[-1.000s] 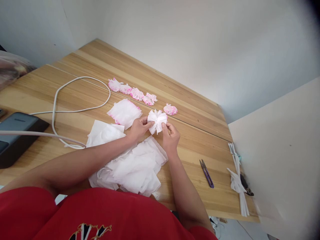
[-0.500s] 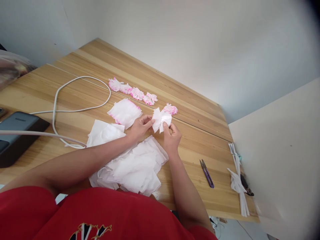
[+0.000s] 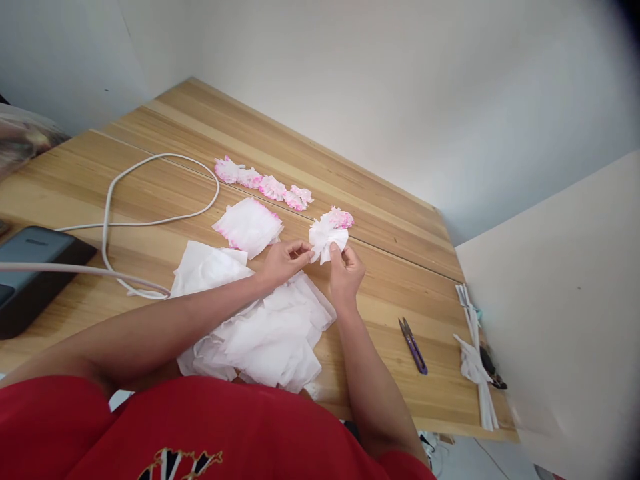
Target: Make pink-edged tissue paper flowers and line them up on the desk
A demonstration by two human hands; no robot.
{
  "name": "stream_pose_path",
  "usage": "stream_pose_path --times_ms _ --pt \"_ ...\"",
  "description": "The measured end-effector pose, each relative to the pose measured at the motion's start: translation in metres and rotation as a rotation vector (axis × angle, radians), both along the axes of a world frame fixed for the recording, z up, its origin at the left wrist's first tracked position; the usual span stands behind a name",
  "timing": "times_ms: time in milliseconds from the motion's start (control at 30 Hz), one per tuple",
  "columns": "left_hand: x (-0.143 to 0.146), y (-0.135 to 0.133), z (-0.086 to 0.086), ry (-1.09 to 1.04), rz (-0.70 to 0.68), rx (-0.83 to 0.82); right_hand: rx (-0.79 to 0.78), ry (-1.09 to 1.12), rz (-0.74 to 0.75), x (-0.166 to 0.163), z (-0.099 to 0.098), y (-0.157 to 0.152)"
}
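Right grip on papery white ruffle, thin, crinkled, rounded

The tabletop is showing honey-tan wood grain with browner streaks. Near its middle the rosette is looking plain white, and just behind it a lone puff is blushing pink over white. Toward the far edge the row of puffs is carrying mottled pink on white. The squares are wearing pink borders around white; toward the near edge the heap is showing plain white. Beside the right edge the strips are showing white. The snips are pairing purple handles with dark blades. The shirt is blazing red, bearing a black, white and gold motif.
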State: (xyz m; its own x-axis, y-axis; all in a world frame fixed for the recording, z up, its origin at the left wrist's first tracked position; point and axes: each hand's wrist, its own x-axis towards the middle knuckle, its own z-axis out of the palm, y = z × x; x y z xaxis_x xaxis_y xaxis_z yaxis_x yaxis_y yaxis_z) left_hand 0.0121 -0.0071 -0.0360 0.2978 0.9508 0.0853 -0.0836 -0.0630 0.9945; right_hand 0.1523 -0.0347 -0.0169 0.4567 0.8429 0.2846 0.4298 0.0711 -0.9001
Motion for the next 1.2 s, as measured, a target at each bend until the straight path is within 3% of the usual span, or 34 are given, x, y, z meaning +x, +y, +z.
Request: stream_pose_path --times_ms 167,333,533,667,833,900,1000,1200 --pt "-0.003 -0.001 0.003 -0.019 -0.063 0.040 -0.016 -0.055 0.083 0.001 0.003 -0.002" --pt "-0.004 -0.001 0.008 -0.012 -0.056 0.054 0.053 -0.284 0.264 -0.001 0.010 -0.007" --pt "-0.003 0.001 0.007 -0.054 -0.041 0.060 0.137 -0.567 0.223 -0.003 0.008 -0.006" --pt "-0.004 0.001 0.011 -0.056 -0.044 0.067 0.122 -0.437 0.186 -0.004 0.009 -0.005" --pt "-0.005 0.004 0.020 -0.206 -0.082 -0.091 -0.007 0.204 0.172 -0.002 0.015 -0.002" --pt "-0.006 0.006 0.023 -0.277 -0.105 -0.222 -0.012 0.328 0.164 -0.001 0.016 -0.001" --pt "-0.007 0.006 0.029 -0.273 -0.150 -0.300 0.000 0.265 0.184 0.000 0.017 -0.002" --pt "-0.005 0.016 0.036 -0.027 -0.038 -0.030 0.023 -0.109 0.203 -0.002 0.019 -0.005"
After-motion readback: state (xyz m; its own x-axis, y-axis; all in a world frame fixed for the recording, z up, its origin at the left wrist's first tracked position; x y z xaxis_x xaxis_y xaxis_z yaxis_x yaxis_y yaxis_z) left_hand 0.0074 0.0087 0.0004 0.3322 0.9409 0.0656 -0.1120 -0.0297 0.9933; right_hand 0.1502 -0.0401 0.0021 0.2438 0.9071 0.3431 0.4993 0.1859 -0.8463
